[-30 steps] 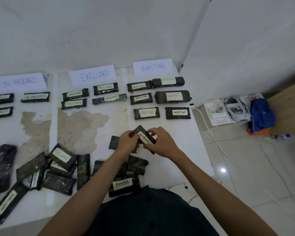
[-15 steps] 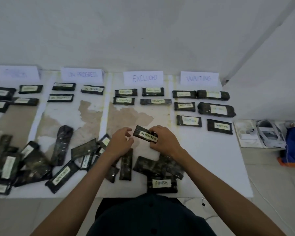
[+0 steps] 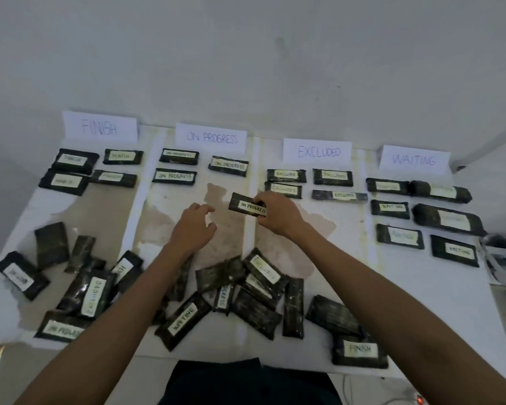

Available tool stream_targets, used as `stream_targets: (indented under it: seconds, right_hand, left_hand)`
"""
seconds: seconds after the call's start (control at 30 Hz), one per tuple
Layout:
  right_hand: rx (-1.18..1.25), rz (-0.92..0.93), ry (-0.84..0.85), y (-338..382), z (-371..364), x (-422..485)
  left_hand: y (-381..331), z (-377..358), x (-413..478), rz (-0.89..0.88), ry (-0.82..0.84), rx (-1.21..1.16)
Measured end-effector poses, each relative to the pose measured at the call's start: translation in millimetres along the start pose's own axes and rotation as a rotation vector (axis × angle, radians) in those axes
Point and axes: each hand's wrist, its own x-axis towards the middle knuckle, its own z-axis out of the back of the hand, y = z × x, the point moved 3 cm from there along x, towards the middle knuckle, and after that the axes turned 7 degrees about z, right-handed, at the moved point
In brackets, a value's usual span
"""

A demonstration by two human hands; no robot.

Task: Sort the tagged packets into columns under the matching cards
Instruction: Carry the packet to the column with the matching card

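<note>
Fingers (image 3: 263, 197) of the right hand (image 3: 278, 217) pinch the right end of an ON PROGRESS packet (image 3: 246, 206) at frame centre, its long axis running left to right. The ON PROGRESS card (image 3: 212, 137) lies up-left of it. The left hand (image 3: 193, 226) hovers just left, released and empty.

A plain, pale grey plaster wall (image 3: 246, 54) fills the upper half and meets a second pale wall (image 3: 500, 176) in a corner at far right. Against it stands a white-topped bench (image 3: 392, 287) with brown, stained patches. Pale floor (image 3: 35, 361) shows below its near edge. The light is soft and even.
</note>
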Motion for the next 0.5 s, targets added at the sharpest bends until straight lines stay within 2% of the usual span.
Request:
stream_targets:
  seconds: [0.23, 0.5]
  right_hand:
    - [-0.09, -0.053, 0.058, 2.4, -35.7, 89.9]
    - [-0.094, -0.037, -0.043, -7.0, -64.7, 139.6]
  left_hand:
    - [34.3, 2.3, 64.8, -0.011, 0.053, 0.105]
    - [43.8, -4.6, 116.9, -0.037, -0.105, 0.182]
